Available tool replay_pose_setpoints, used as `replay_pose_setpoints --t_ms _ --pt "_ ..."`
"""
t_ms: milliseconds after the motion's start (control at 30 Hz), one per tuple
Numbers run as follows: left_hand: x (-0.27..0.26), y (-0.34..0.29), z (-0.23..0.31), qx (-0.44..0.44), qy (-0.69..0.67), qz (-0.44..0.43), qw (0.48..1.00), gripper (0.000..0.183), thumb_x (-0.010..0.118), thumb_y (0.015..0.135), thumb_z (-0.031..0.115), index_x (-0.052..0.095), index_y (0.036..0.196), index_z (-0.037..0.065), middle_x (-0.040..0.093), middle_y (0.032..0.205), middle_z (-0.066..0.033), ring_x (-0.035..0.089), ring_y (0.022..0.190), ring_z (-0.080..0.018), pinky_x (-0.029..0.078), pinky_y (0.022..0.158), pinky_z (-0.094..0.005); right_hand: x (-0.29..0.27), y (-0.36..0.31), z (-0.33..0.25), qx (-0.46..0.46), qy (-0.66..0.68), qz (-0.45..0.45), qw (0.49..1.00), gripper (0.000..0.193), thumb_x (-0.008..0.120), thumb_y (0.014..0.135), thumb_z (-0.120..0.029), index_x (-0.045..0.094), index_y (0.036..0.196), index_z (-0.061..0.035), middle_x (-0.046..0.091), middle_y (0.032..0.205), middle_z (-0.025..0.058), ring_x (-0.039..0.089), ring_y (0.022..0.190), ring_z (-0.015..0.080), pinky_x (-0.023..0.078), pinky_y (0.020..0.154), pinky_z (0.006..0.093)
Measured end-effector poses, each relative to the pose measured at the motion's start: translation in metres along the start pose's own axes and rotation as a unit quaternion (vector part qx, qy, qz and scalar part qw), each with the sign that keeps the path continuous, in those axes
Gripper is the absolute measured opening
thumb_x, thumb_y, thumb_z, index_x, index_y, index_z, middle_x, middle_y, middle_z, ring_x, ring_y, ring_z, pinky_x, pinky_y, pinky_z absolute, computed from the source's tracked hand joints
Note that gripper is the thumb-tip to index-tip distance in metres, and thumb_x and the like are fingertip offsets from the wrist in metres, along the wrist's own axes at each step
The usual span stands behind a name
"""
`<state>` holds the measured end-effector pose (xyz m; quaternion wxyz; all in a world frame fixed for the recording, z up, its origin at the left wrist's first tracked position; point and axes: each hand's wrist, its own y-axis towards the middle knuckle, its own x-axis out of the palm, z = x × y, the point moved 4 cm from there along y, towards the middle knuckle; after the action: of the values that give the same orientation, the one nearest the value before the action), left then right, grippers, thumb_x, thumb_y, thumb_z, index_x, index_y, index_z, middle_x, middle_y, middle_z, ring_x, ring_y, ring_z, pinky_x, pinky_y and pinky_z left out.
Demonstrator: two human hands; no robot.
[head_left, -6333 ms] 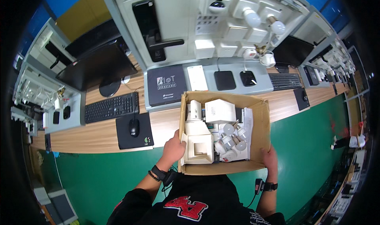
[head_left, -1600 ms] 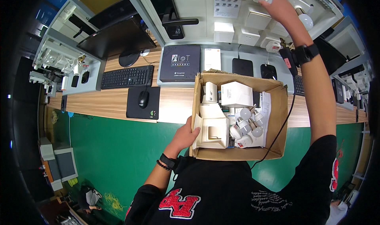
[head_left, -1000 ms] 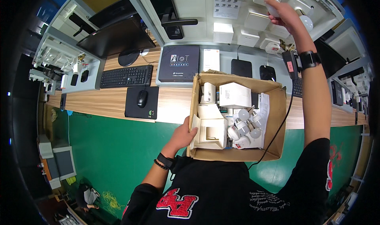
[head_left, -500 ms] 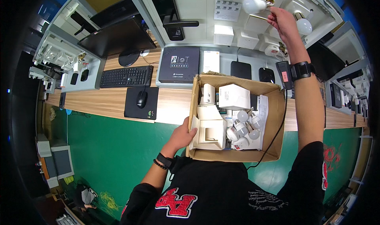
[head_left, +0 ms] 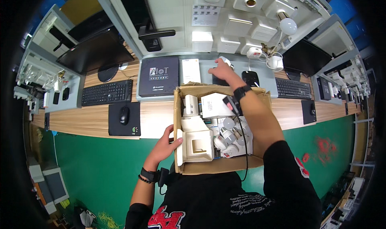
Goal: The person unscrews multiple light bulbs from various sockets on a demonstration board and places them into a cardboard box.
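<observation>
left grip (head_left: 165, 145) clasping the left wall of an open brown cardboard box (head_left: 209, 168), right grip (head_left: 222, 71) grasping a white-and-silver light bulb (head_left: 227, 62) over a grey ledge (head_left: 209, 64)

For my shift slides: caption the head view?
Left hand grips an open cardboard box; right hand apparently holds a white bulb beyond it.

Wood-grain desk (head_left: 155, 122), black keyboard (head_left: 106, 93), dark mouse pad (head_left: 116, 125), grey base (head_left: 267, 82), flat dark box (head_left: 159, 77) on the base
</observation>
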<state>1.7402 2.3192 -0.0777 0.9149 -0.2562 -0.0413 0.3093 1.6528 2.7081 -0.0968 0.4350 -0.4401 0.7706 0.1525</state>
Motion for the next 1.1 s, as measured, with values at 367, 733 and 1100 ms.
replay_pose_setpoints --t_ms 367,733,1100 --pt "0.014 0.000 -0.020 -0.023 -0.071 0.019 0.997 0.064 0.059 0.091 0.024 0.026 0.143 0.005 0.051 0.127 -0.0188 0.055 0.111 -0.0280 0.046 0.092 -0.0372 -0.014 0.069 0.120 0.004 -0.198 -0.111 0.974 0.094 0.073 0.065 -0.031 0.026 0.144 -0.0082 0.042 0.133 0.0308 0.051 0.116 0.0454 0.045 0.097 0.0445" --pt "0.014 -0.009 -0.032 -0.020 -0.094 0.077 0.992 0.061 0.058 0.091 0.018 0.029 0.144 0.007 0.057 0.118 -0.0201 0.056 0.105 -0.0238 0.046 0.090 -0.0351 -0.012 0.059 0.092 -0.003 -0.223 -0.149 0.963 0.091 0.071 0.073 -0.020 0.018 0.147 -0.0135 0.029 0.140 0.0352 0.048 0.116 0.0479 0.044 0.095 0.0464" --pt "0.018 -0.011 -0.025 -0.014 -0.094 0.094 0.991 0.060 0.057 0.091 0.015 0.029 0.143 0.007 0.058 0.117 -0.0192 0.056 0.104 -0.0217 0.045 0.091 -0.0336 -0.015 0.063 0.105 -0.064 -0.253 -0.150 0.954 0.081 0.074 0.071 -0.017 0.030 0.138 -0.0071 0.038 0.131 0.0275 0.052 0.110 0.0454 0.044 0.097 0.0434"
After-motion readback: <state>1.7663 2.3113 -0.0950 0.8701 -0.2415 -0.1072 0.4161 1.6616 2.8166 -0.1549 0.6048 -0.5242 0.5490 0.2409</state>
